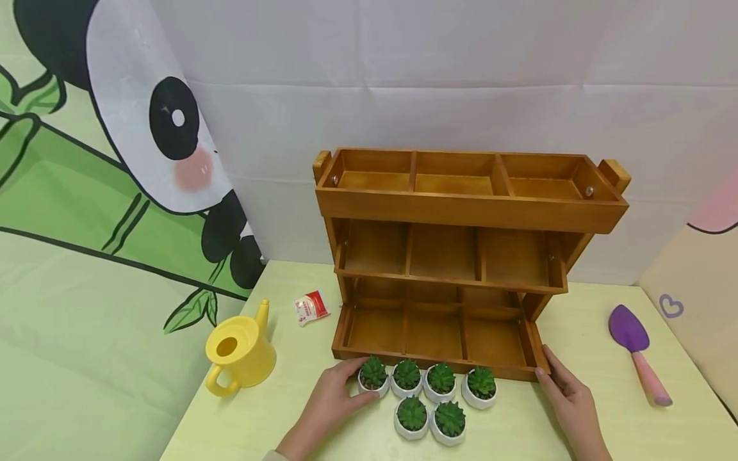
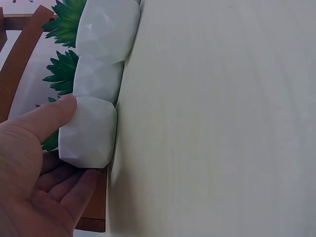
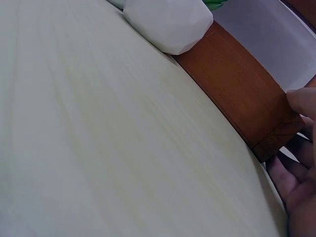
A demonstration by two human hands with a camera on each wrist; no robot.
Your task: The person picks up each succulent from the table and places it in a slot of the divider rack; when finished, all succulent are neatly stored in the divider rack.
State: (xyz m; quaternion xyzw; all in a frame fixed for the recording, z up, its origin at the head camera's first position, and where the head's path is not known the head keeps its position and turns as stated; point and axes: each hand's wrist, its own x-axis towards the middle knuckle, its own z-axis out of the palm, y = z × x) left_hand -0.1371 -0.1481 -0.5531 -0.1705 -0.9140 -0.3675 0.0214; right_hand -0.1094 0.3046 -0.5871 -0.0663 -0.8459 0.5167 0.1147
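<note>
My left hand [image 1: 333, 400] holds the leftmost potted succulent [image 1: 373, 375] of the front row, thumb on the near side and fingers round its far left. In the left wrist view, the thumb presses the faceted white pot [image 2: 89, 133]. Right beside it stand several more potted succulents [image 1: 441, 381], with two others [image 1: 412, 416] in a nearer row. A three-tier brown wooden shelf [image 1: 473, 212] rises behind them. My right hand [image 1: 572, 403] grips the front right corner of its bottom tier [image 3: 247, 94], thumb in front and fingers along the side.
On the left stand a yellow watering can [image 1: 242, 352] and a small red-and-white packet [image 1: 312, 308]. A purple trowel with a pink handle [image 1: 640, 355] lies at the right. Behind the shelf hangs a pale wall covering [image 1: 461, 77], with a panda picture [image 1: 173, 121] to the left.
</note>
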